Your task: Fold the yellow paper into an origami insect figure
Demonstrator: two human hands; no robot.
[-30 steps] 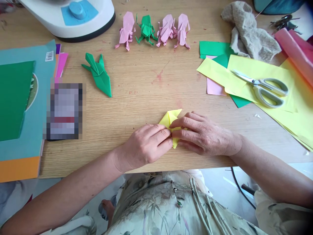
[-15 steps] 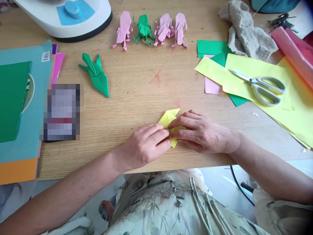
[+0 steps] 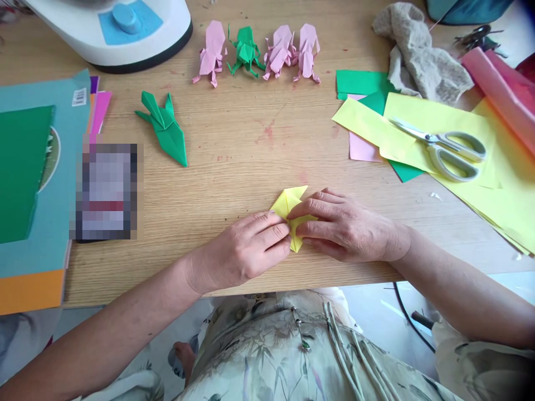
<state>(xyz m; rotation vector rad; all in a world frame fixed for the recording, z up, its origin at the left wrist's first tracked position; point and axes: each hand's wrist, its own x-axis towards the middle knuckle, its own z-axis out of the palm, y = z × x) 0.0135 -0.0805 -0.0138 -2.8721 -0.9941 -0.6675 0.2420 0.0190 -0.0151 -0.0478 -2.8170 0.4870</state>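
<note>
A small folded piece of yellow origami paper [image 3: 288,199] lies on the wooden table near its front edge, one pointed flap facing up and right. My left hand [image 3: 253,245] presses on its left side with the fingers together. From the right, my right hand [image 3: 345,225] grips the paper with bent fingers, the tips close to those of the left. Fingers cover the middle of the paper, so the creases there are hidden. Further back on the left lies a folded green paper figure [image 3: 165,128] with several pointed flaps.
Pink origami frogs [image 3: 212,53] and a green one [image 3: 246,50] stand in a row at the back. Scissors [image 3: 453,150] rest on yellow sheets [image 3: 443,122] at right, near a grey cloth [image 3: 422,55]. A blurred phone [image 3: 106,189] and books [image 3: 71,167] lie left, below a white appliance [image 3: 137,33].
The left fingertips have shifted very slightly left, showing a little more of the yellow paper's lower tip. The right hand stays in place.
</note>
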